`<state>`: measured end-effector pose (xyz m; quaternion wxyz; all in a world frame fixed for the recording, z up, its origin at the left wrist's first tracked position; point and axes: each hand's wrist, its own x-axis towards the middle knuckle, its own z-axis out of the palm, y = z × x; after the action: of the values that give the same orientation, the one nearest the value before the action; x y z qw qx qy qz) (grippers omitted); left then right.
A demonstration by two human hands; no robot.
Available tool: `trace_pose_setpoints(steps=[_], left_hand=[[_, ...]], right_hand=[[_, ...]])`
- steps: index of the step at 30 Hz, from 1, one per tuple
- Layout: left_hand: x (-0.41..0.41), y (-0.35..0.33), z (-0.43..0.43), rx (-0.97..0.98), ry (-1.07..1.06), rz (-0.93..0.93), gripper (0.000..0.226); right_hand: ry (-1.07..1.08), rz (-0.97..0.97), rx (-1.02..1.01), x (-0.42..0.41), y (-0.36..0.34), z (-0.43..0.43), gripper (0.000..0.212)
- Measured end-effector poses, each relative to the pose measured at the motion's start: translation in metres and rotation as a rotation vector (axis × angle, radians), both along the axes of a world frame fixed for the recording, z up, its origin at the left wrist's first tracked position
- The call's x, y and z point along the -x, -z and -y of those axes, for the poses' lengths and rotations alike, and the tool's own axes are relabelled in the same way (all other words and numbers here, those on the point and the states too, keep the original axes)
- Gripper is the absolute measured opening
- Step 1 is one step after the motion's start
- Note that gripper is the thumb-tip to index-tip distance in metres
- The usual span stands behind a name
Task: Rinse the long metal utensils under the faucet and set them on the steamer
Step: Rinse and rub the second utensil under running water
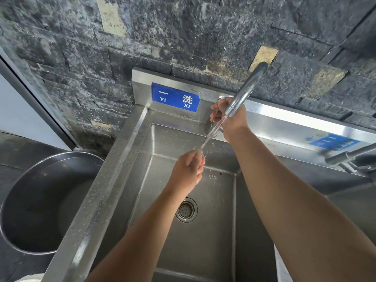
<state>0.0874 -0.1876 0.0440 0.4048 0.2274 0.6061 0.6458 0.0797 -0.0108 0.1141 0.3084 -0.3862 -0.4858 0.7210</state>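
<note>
The long thin metal utensils slant over the steel sink, and water from the curved faucet runs down along them. My left hand grips their lower end in a closed fist above the basin. Higher up, just behind the faucet's spout, my right hand holds their upper end, where a small metal ring shows above my fingers. How many utensils there are cannot be told through the water.
A large round metal pot stands low on the left beside the sink. The drain strainer lies in the basin floor. A second faucet juts in from the right. A dark stone wall rises behind.
</note>
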Motion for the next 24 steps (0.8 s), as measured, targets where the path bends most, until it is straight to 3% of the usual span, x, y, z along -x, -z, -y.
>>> trace_pose_setpoints(steps=[2,6,9,17,24], left_hand=[[-0.004,0.003,0.006,0.003,-0.004,-0.007,0.032],[-0.006,0.018,0.018,0.017,-0.029,-0.052,0.032],[-0.004,0.03,0.025,-0.001,-0.035,-0.055,0.031],[-0.002,0.043,0.035,-0.084,-0.046,-0.015,0.024],[0.002,0.035,0.029,-0.145,-0.001,0.077,0.035]], right_hand=[[-0.003,0.018,-0.041,0.001,0.001,-0.003,0.033],[-0.051,-0.026,-0.143,0.005,0.003,-0.006,0.003],[-0.085,-0.01,-0.215,0.009,0.007,-0.009,0.003],[-0.069,0.015,-0.258,0.015,0.008,-0.008,0.029],[-0.144,-0.052,-0.197,0.005,0.002,0.0,0.025]])
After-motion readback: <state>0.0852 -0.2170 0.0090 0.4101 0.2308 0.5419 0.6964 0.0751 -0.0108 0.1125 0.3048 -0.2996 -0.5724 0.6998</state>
